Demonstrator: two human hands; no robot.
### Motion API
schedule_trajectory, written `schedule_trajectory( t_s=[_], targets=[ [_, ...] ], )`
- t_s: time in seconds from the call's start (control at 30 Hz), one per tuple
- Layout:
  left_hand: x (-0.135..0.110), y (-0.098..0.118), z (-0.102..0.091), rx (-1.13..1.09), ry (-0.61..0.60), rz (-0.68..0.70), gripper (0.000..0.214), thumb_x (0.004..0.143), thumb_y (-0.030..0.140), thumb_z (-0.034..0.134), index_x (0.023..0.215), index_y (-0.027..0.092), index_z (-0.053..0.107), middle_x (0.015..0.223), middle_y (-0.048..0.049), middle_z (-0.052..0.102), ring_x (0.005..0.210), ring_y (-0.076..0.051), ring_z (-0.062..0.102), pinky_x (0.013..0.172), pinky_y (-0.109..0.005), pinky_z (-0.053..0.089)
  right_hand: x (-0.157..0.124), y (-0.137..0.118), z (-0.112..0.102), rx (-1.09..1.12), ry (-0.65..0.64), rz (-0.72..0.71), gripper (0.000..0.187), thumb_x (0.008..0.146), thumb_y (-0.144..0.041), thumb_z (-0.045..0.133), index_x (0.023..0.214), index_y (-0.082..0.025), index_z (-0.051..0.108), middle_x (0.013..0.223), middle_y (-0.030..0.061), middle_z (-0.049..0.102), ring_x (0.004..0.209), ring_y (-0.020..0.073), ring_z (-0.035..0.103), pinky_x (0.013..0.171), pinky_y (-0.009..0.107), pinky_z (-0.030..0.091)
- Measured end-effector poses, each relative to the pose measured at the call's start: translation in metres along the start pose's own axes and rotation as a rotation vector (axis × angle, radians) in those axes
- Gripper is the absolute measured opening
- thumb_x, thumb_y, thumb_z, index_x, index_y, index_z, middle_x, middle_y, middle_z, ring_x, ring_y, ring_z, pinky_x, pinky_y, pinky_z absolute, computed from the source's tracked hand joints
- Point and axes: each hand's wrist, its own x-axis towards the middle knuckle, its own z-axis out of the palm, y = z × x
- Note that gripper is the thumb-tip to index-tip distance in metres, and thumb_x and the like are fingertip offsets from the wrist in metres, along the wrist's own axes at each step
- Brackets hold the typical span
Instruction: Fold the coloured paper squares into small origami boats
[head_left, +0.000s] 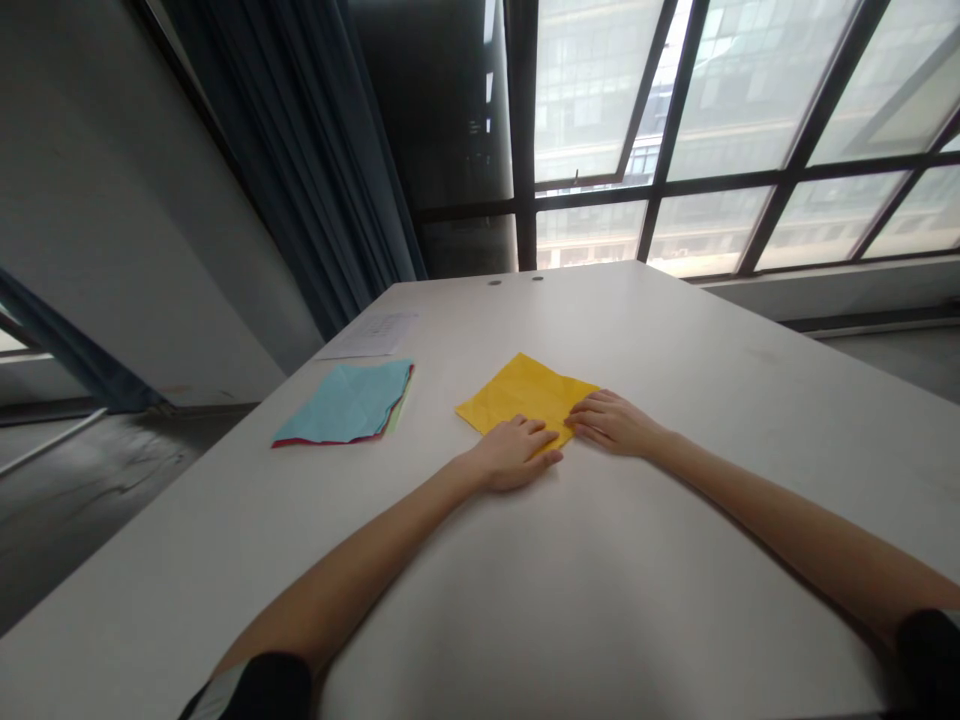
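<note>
A sheet of yellow paper [525,392] lies flat on the white counter [675,340], about in the middle between the left edge and the right edge. Both hands rest on the side of it nearest the person. The left hand [516,452] lies on the near corner, and its fingers [541,440] are a little bent and press down on the paper. The right hand [611,422] lies just beside it on the right corner, with its fingers [589,415] stretched out flat. Neither hand grips anything; both only press.

The yellow paper has soft lines across it and looks as if it is folded over once, so I think some folding is done. It is a flat shape and not a finished thing, so a lot seems to be left.

Near the left edge of the counter sits a pile of coloured paper [345,402], blue on top with red and green peeking out below. No hand touches it. Behind it, closer to the far left corner, lies a white sheet [373,335] with faint print, too small to read. No brand or label shows anywhere.
</note>
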Motion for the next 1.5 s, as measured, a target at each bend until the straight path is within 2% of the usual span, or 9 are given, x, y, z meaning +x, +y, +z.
schedule_trajectory(
  t_s=[0.17,0.27,0.37,0.47,0.6,0.8,1.07,1.2,1.5],
  targets=[
    [0.0,-0.004,-0.008,-0.165,-0.017,0.078,0.049,0.093,0.045,0.019,0.113,0.019,0.055,0.112,-0.0069,0.06,0.103,-0.018,0.052,0.09,-0.03,0.038,0.002,0.001,-0.001,0.0,-0.05,0.135,0.028,0.09,-0.032,0.038,0.093,-0.021,0.064,0.096,0.0055,0.069,0.089,0.0167,0.062,0.086,0.035,0.039],
    [0.0,-0.019,-0.01,-0.224,0.047,-0.024,0.045,0.093,0.041,0.022,0.106,0.018,0.059,0.106,-0.0061,0.063,0.096,-0.017,0.056,0.085,-0.027,0.041,0.001,0.004,-0.002,0.01,-0.068,0.227,0.028,0.088,-0.038,0.042,0.092,-0.021,0.064,0.094,0.006,0.07,0.088,0.0179,0.063,0.09,0.037,0.038],
    [-0.001,-0.041,-0.003,-0.16,0.152,-0.114,0.036,0.091,0.036,0.032,0.103,0.017,0.061,0.102,-0.006,0.065,0.096,-0.016,0.056,0.087,-0.027,0.041,-0.004,0.01,0.0,0.029,-0.103,0.291,0.029,0.086,-0.043,0.044,0.098,-0.024,0.062,0.101,0.0063,0.068,0.094,0.0199,0.062,0.094,0.042,0.036],
    [-0.005,-0.061,0.008,-0.041,0.22,-0.177,0.034,0.086,0.032,0.042,0.112,0.017,0.057,0.114,-0.008,0.061,0.107,-0.019,0.052,0.095,-0.033,0.037,-0.01,0.02,0.002,0.022,-0.107,0.345,0.032,0.085,-0.043,0.042,0.104,-0.027,0.062,0.114,0.006,0.063,0.106,0.0226,0.057,0.097,0.048,0.033],
    [-0.011,-0.079,0.018,-0.005,0.217,-0.216,0.038,0.085,0.03,0.041,0.119,0.018,0.053,0.123,-0.0082,0.056,0.114,-0.019,0.048,0.098,-0.036,0.036,-0.017,0.033,0.009,-0.016,-0.077,0.444,0.035,0.086,-0.041,0.041,0.108,-0.027,0.063,0.119,0.0067,0.06,0.111,0.0248,0.053,0.095,0.047,0.037],
    [-0.015,-0.081,0.021,0.024,0.233,-0.256,0.038,0.087,0.033,0.038,0.119,0.02,0.055,0.126,-0.0081,0.053,0.116,-0.019,0.046,0.098,-0.037,0.036,-0.02,0.043,0.017,0.008,-0.085,0.51,0.036,0.087,-0.04,0.039,0.112,-0.027,0.062,0.119,0.0057,0.06,0.108,0.0233,0.055,0.093,0.041,0.042],
    [-0.011,-0.091,0.028,0.073,0.253,-0.476,0.056,0.08,0.048,0.047,0.125,0.016,0.048,0.133,-0.012,0.046,0.122,-0.025,0.039,0.102,-0.04,0.029,-0.023,0.048,0.024,-0.031,-0.094,0.581,0.049,0.086,-0.049,0.039,0.121,-0.019,0.053,0.126,0.0119,0.053,0.115,0.0269,0.049,0.095,0.045,0.039],
    [-0.008,-0.096,0.027,-0.022,0.247,-0.484,0.053,0.076,0.049,0.053,0.12,0.02,0.055,0.129,-0.0098,0.05,0.12,-0.025,0.043,0.1,-0.039,0.031,-0.023,0.049,0.024,-0.041,-0.127,0.591,0.051,0.086,-0.051,0.037,0.122,-0.019,0.053,0.127,0.0115,0.052,0.116,0.0279,0.049,0.095,0.045,0.038],
    [-0.008,-0.097,0.026,-0.364,0.406,-0.515,0.026,0.071,0.031,0.059,0.093,0.021,0.065,0.1,-0.002,0.067,0.1,-0.02,0.058,0.093,-0.035,0.04,-0.023,0.052,0.026,-0.02,-0.116,0.597,0.056,0.081,-0.056,0.042,0.122,-0.02,0.053,0.128,0.0095,0.053,0.115,0.0294,0.049,0.095,0.046,0.038]
  ],
)
